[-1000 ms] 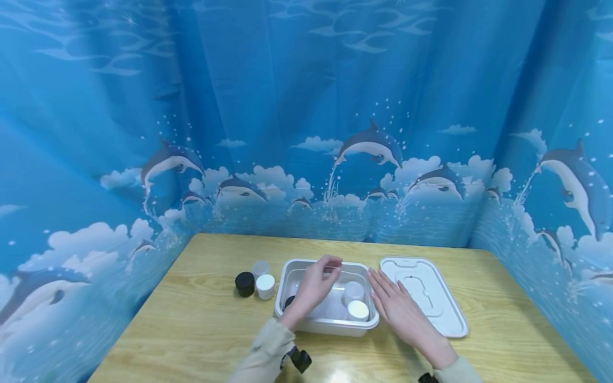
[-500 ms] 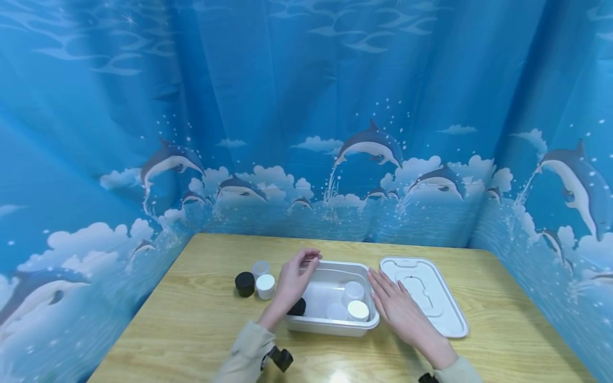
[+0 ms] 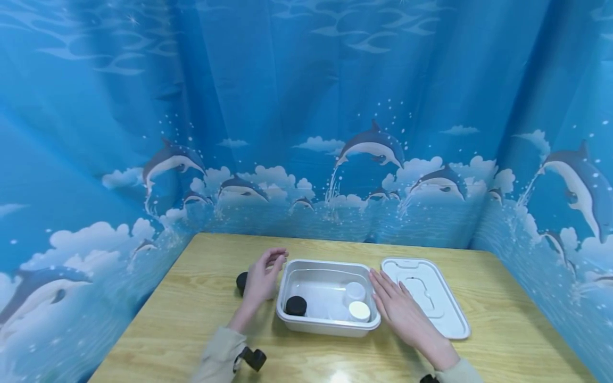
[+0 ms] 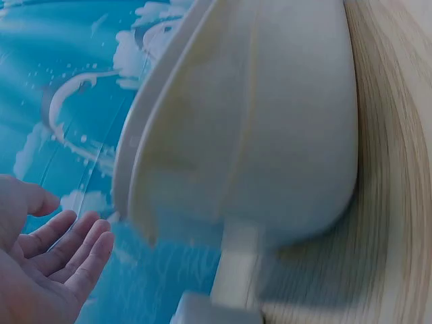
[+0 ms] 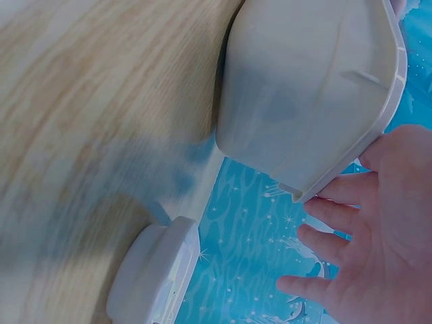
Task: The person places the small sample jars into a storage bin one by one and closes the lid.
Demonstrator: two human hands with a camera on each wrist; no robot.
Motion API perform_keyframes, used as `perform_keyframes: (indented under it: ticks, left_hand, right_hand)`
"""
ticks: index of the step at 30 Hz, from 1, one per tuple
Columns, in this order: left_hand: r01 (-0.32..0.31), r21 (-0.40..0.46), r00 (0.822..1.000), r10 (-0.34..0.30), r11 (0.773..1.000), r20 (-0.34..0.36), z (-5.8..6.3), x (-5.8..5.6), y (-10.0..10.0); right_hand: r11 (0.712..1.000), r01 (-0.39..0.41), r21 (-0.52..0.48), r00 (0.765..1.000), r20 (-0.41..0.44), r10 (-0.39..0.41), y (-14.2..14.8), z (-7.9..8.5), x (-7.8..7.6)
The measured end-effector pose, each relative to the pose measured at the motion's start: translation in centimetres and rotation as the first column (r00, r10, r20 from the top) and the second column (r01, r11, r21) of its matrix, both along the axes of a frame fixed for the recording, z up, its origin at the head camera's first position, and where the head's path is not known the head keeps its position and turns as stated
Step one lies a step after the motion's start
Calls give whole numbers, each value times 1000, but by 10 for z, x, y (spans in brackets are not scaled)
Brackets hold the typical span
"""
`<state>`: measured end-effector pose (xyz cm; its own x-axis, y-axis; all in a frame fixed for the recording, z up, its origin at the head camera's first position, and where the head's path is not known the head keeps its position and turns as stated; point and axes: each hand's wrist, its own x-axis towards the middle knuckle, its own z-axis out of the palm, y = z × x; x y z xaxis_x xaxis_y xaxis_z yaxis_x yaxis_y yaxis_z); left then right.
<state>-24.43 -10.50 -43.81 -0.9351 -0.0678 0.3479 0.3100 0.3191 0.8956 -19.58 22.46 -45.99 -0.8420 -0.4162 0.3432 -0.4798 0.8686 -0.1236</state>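
A white plastic box (image 3: 328, 327) holds a small round black jar (image 3: 296, 306) in its near left corner. On the box's right side sit a bright white jar (image 3: 359, 311) and a translucent whitish jar (image 3: 355, 292). My left hand (image 3: 259, 281) hovers just left of the box, fingers loosely bent and nothing in them. It covers part of another black jar (image 3: 241, 283) on the table and hides the small jars beside it. My right hand (image 3: 399, 311) has straight fingers that touch the right rim of the box, as the right wrist view (image 5: 398, 229) also shows.
A white rectangular lid (image 3: 433, 298) lies flat on the wooden table (image 3: 191, 319) to the right of the box, behind my right hand. A blue curtain (image 3: 306, 106) printed with dolphins stands around the table's back and sides.
My left hand has moved left, out from over the box to above the small jars on the table. The black jar inside the box has come into full view. My right hand stays put.
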Motion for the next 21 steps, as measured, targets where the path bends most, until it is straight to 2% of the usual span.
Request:
perform_keyframes:
  ticks: [6,13,17,21]
  left_hand:
    - [-58,44,998,59,997,-7,-6,0,-26]
    - [-126,-45,992,126,991,11,-12,0,-57]
    - [-112,-88,992,116,990,40,-15,0,-72]
    - [-74,-192,992,92,978,82,-18,0,-84]
  right_hand:
    - [1000,-1,1,1000,-7,1,0,-1,0]
    - [1000,-5,-5,1000,-13,5,1,-1,0]
    - [1000,-4,-7,1000,-12,4,0,-1,0]
    - [1000,-3,-10,1000,-10,2,0,-1,0]
